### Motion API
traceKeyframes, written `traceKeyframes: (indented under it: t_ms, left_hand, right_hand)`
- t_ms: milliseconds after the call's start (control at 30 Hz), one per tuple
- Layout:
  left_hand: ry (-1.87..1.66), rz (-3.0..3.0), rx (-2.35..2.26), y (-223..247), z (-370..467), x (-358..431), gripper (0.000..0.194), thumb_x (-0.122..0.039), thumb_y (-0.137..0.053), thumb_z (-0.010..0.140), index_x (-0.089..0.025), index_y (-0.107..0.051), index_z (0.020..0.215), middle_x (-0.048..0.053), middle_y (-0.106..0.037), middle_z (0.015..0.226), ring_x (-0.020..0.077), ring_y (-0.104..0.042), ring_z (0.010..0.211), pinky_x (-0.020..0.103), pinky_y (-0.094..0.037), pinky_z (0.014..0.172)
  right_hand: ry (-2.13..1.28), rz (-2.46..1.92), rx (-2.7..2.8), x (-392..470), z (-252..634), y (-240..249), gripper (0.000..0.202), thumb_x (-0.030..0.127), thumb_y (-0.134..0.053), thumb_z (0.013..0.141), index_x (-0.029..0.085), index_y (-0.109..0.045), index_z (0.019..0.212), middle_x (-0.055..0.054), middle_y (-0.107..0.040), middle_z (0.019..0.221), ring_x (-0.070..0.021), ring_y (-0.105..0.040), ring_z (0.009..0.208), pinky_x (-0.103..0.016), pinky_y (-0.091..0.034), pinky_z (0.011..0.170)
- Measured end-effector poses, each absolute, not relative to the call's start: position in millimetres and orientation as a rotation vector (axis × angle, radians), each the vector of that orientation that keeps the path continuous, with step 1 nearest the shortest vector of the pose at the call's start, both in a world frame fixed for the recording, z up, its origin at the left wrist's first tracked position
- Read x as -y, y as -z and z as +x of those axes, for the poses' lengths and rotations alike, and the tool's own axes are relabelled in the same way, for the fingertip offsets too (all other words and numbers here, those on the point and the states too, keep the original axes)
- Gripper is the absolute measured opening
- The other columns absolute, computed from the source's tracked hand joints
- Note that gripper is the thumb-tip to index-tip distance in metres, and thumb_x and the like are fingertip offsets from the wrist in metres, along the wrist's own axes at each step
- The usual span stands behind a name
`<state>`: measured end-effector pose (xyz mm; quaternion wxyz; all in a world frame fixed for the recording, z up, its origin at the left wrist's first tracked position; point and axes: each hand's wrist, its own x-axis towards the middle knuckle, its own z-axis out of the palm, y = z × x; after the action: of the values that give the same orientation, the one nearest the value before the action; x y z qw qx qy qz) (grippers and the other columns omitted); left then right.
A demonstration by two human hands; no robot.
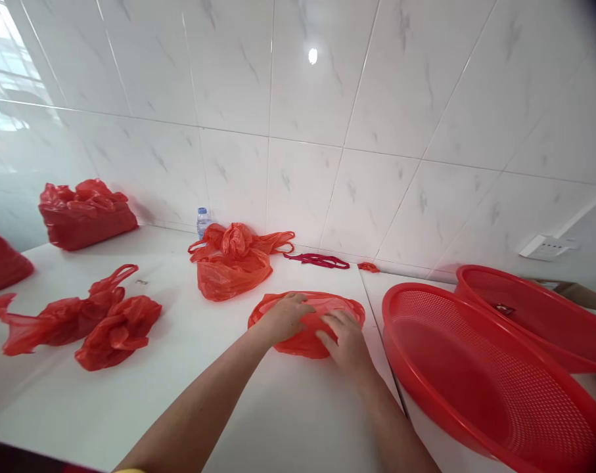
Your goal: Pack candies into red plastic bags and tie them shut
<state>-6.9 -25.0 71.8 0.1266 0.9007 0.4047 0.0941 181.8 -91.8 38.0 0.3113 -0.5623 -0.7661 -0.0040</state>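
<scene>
A red plastic bag [305, 343] lies spread on the white table, right of the middle. On its left part rests my left hand [288, 318], fingers apart and pointing right. My right hand [345, 338] is over the bag's right part, also with its fingers spread. Neither hand is closed on anything. Just behind and to the left stands another red bag [234, 266] with its handles loose. Whatever may be inside the flat bag is hidden.
Two crumpled red bags [117, 332] lie on the left of the table [179, 381]. Farther back are a full red bag [88, 220], a bottle [202, 222] and a dark red strap [320, 261]. Large red baskets [450, 368] stand at the right.
</scene>
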Motion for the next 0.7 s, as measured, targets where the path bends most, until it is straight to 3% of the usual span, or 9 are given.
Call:
traceKeyframes:
  t_ms: [100,167,233,333,433,500,600,700]
  left_hand:
    - [-0.231,2.605,-1.244,-62,-5,16,0.050,-0.034,-0.067,0.071,-0.036,-0.057,0.119,0.003,-0.039,0.141,0.0309,-0.024,0.135,0.046,-0.033,0.103]
    - [-0.178,2.559,-1.320,-56,-5,8,0.049,-0.031,-0.069,0.068,-0.033,-0.060,0.116,0.005,-0.045,0.134,0.0315,-0.027,0.134,0.044,-0.036,0.101]
    - [-0.188,2.552,-1.332,-54,-4,3,0.045,-0.026,-0.067,0.069,-0.029,-0.062,0.114,0.007,-0.050,0.128,0.0301,-0.033,0.131,0.039,-0.038,0.099]
    - [-0.238,2.580,-1.285,-58,-2,5,0.045,-0.021,-0.061,0.073,-0.025,-0.059,0.118,0.008,-0.050,0.130,0.0269,-0.043,0.124,0.036,-0.041,0.096]
    - [-0.369,2.615,-1.196,-67,-4,22,0.043,-0.015,-0.049,0.078,-0.027,-0.056,0.119,0.005,-0.055,0.126,0.0209,-0.056,0.108,0.032,-0.045,0.090]
    - [-0.586,2.630,-1.144,-69,-11,36,0.035,-0.020,-0.043,0.084,-0.029,-0.057,0.115,0.003,-0.058,0.120,0.0202,-0.057,0.105,0.032,-0.046,0.088]
    - [-1.227,2.501,-1.388,-61,-26,51,0.030,-0.030,-0.044,0.086,-0.028,-0.057,0.113,0.007,-0.052,0.126,0.0251,-0.049,0.117,0.040,-0.038,0.100]
    - [-1.535,2.104,-1.772,-46,-39,49,0.049,-0.043,-0.055,0.078,-0.021,-0.049,0.122,0.014,-0.044,0.134,0.0317,-0.037,0.128,0.048,-0.030,0.106]
  right_hand:
    - [-0.127,-1.513,2.164,112,176,-29,0.017,0.020,-0.059,0.078,0.023,-0.067,0.092,-0.003,-0.062,0.092,-0.0206,-0.055,0.093,-0.037,-0.045,0.086]
    - [-0.190,-1.544,2.208,126,178,-21,0.017,0.012,-0.057,0.076,0.024,-0.067,0.083,-0.002,-0.061,0.088,-0.0193,-0.055,0.092,-0.034,-0.046,0.085]
    - [-0.184,-1.552,2.196,140,183,-16,0.024,0.010,-0.056,0.075,0.024,-0.066,0.091,-0.003,-0.061,0.103,-0.0217,-0.051,0.106,-0.037,-0.043,0.092]
    - [-0.071,-1.557,2.135,160,191,-18,0.036,0.014,-0.054,0.079,0.026,-0.060,0.112,-0.006,-0.049,0.130,-0.0258,-0.038,0.126,-0.044,-0.036,0.103]
    - [0.108,-1.556,2.033,184,198,-29,0.035,0.015,-0.050,0.083,0.028,-0.057,0.115,-0.005,-0.044,0.136,-0.0254,-0.037,0.128,-0.045,-0.037,0.103]
    - [0.237,-1.562,1.945,201,208,-36,0.032,0.017,-0.049,0.083,0.028,-0.057,0.113,-0.006,-0.044,0.135,-0.0256,-0.038,0.127,-0.044,-0.040,0.101]
    - [0.422,-1.642,1.760,227,236,-43,0.030,0.019,-0.050,0.084,0.027,-0.057,0.112,-0.008,-0.045,0.134,-0.0274,-0.040,0.126,-0.045,-0.042,0.098]
    - [0.574,-1.768,1.613,251,272,-44,0.029,0.026,-0.052,0.085,0.027,-0.058,0.114,-0.009,-0.051,0.129,-0.0299,-0.044,0.123,-0.048,-0.041,0.096]
